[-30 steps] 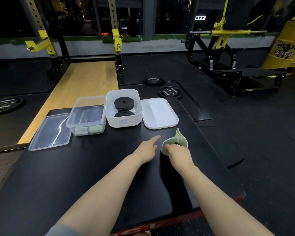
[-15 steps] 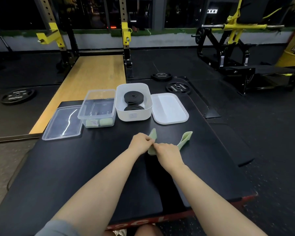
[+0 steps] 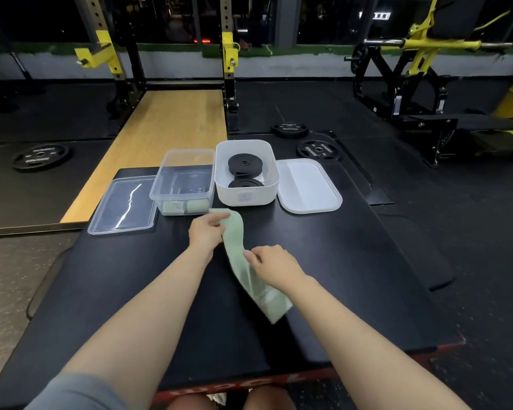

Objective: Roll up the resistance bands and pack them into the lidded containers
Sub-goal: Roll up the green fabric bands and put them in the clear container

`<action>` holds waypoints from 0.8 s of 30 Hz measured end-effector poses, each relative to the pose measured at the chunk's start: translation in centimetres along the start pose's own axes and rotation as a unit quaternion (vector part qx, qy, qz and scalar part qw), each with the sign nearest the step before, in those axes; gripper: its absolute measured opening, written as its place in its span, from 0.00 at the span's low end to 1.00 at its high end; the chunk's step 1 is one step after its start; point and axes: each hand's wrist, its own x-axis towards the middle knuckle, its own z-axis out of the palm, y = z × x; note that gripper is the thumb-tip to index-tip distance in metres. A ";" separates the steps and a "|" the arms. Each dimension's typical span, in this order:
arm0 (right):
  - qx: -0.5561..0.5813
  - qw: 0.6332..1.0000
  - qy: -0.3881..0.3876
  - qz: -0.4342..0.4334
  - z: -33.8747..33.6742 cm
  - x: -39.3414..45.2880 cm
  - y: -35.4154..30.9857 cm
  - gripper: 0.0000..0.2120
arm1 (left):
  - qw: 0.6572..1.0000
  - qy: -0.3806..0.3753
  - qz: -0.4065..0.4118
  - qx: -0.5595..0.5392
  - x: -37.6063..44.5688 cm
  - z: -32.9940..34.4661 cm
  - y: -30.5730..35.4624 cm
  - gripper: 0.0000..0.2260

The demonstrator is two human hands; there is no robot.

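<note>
A pale green resistance band point(image 3: 243, 270) lies stretched out flat on the black mat point(image 3: 352, 261), running from far left to near right. My left hand point(image 3: 206, 233) grips its far end. My right hand point(image 3: 271, 263) pinches its edge near the middle. A clear container point(image 3: 184, 180) holds rolled green bands at its near wall. To its right a white container point(image 3: 246, 173) holds two rolled black bands point(image 3: 244, 167). Both containers are uncovered.
A clear lid point(image 3: 122, 204) lies left of the clear container. A white lid point(image 3: 308, 186) lies right of the white container. Weight plates point(image 3: 318, 149) lie on the floor behind the mat, one point(image 3: 39, 156) at far left. A wooden platform and rack posts stand beyond.
The green band was bunched up under my right hand a second ago. My left hand took hold of one end, and both hands pulled it out into a long flat strip.
</note>
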 end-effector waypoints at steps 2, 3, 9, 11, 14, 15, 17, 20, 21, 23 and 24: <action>0.035 0.999 -0.006 0.012 0.4 0.4 -0.1 0.15 | 0.999 -0.003 -0.006 -0.040 -0.1 -0.6 0.2 0.15; 0.048 0.999 -0.003 0.017 0.6 0.6 0.0 0.13 | 0.998 -0.008 -0.011 -0.053 -0.1 -0.8 0.3 0.15; 0.068 0.997 -0.028 0.024 1.8 1.5 0.0 0.17 | 0.996 -0.069 -0.036 -0.049 0.5 -2.1 -0.2 0.17; 0.046 0.998 -0.037 0.023 2.3 1.5 -0.2 0.22 | 0.995 -0.093 -0.037 -0.029 0.7 -2.1 -0.6 0.20; 0.039 0.998 -0.025 0.031 3.0 1.7 -0.5 0.24 | 0.994 -0.103 -0.027 -0.022 1.0 -1.7 -1.3 0.24; 0.044 0.998 -0.024 0.037 3.2 1.8 -0.6 0.24 | 0.994 -0.101 -0.025 -0.024 1.0 -1.5 -1.5 0.24; 0.065 0.997 -0.026 0.042 3.5 1.9 -0.8 0.23 | 0.995 -0.099 -0.019 -0.017 0.9 -1.3 -1.8 0.24; 0.069 0.996 -0.026 0.040 3.7 2.0 -1.1 0.22 | 0.995 -0.094 -0.009 0.034 0.7 -1.5 -2.5 0.22; 0.067 0.997 -0.024 0.039 3.8 2.0 -1.1 0.22 | 0.995 -0.092 -0.009 0.043 0.7 -1.7 -2.8 0.22; 0.065 0.997 -0.017 0.039 3.9 1.9 -1.2 0.23 | 0.995 -0.090 -0.006 0.051 0.6 -2.1 -3.4 0.22; 0.066 0.997 -0.013 0.039 4.0 1.8 -1.4 0.23 | 0.994 -0.090 -0.002 0.058 0.4 -2.3 -3.6 0.23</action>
